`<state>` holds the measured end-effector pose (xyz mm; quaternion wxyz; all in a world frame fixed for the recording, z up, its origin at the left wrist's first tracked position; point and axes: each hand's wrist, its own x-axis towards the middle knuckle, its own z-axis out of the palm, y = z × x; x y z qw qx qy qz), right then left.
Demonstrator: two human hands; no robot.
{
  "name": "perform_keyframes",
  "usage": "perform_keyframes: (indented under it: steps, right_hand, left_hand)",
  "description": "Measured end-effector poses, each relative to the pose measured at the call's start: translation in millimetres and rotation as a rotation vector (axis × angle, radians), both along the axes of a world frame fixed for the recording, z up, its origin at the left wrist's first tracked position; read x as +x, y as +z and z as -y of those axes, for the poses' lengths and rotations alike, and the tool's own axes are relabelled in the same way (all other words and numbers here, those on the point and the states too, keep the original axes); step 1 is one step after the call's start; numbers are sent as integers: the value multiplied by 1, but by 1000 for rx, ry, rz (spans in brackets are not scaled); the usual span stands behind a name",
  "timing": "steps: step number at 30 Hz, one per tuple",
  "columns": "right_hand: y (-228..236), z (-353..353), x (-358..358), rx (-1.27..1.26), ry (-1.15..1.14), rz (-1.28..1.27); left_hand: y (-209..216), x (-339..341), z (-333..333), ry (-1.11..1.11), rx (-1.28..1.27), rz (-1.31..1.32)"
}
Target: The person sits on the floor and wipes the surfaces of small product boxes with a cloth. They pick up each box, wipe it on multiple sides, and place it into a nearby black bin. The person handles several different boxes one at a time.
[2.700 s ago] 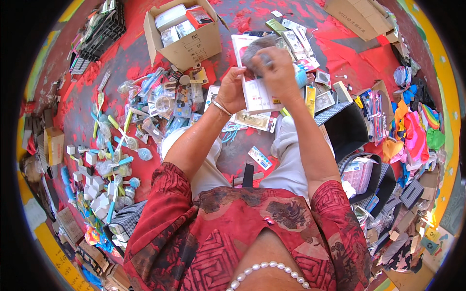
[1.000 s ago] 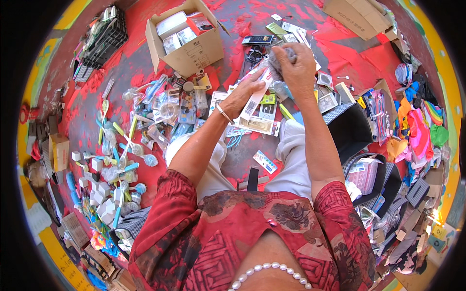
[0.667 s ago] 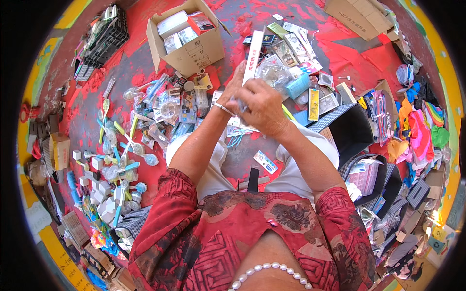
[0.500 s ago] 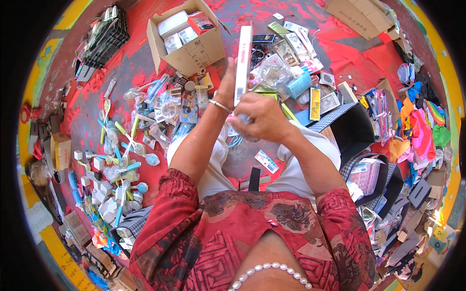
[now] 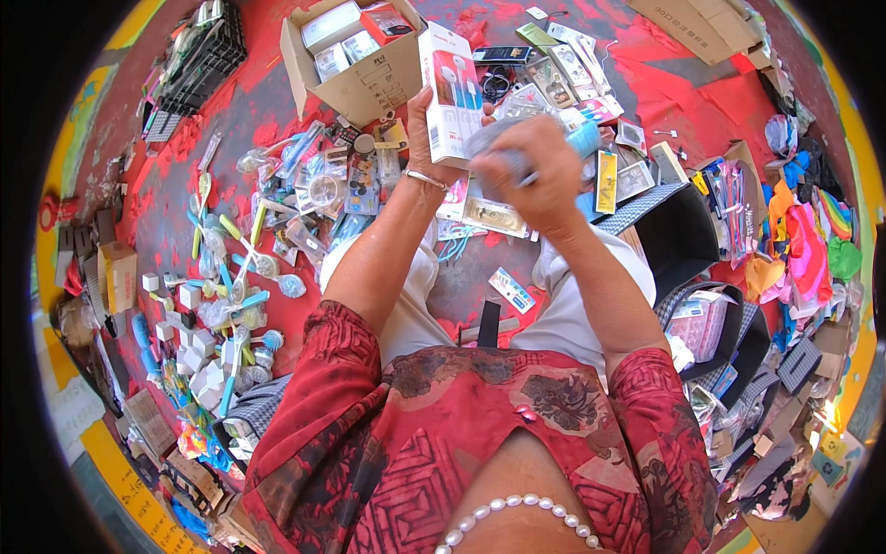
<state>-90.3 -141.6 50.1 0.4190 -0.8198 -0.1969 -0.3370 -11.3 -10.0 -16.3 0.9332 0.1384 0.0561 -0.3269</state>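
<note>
A slim white carton [image 5: 449,78], printed with pictures of long-handled brushes, is held upright by my left hand [image 5: 421,138], whose fingers wrap round its left side and behind it. My right hand [image 5: 546,166] is closed on a grey rounded thing [image 5: 491,152], smeared by motion, beside the carton's lower right edge. Whether the grey thing touches the carton I cannot tell. Below both hands, flat picture packs [image 5: 494,217] and a small blue-and-white packet [image 5: 511,290] lie on the floor between my white-trousered legs.
An open cardboard box [image 5: 374,90] with small cartons stands beyond my left hand. Bagged brushes [image 5: 242,300] and small white boxes [image 5: 196,355] lie to the left. Packaged goods [image 5: 554,81] spread ahead; a black-lined open bin [image 5: 681,235] and colourful bags [image 5: 801,245] sit to the right.
The carton has turned from its narrow edge to its broad printed face and shifted slightly left. My right hand has moved up and to the right, still holding the grey thing.
</note>
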Motion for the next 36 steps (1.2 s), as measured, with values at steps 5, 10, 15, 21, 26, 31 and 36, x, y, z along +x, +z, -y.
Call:
perform_keyframes:
  steps: [5, 10, 15, 21, 26, 31, 36]
  right_hand:
    - [-13, -26, 3, -395, 48, 270]
    - [-22, -6, 7, -384, 11, 136]
    - [-7, 34, 23, -19, -323, -366]
    - [7, 64, 33, 1010, 258, -1241]
    - [-6, 67, 33, 716, 336, -999]
    - [11, 82, 27, 831, 251, -887]
    - [31, 187, -15, 522, -249, -589]
  left_hand:
    - [4, 0, 0, 104, 42, 46]
    - [10, 8, -8, 115, -86, 133]
    - [16, 0, -15, -78, -24, 191]
    - [18, -15, -8, -412, 46, 317]
    - [6, -6, -8, -458, 38, 282]
    - [-9, 0, -1, -442, 4, 308]
    - [-29, 23, 2, -206, 515, 79]
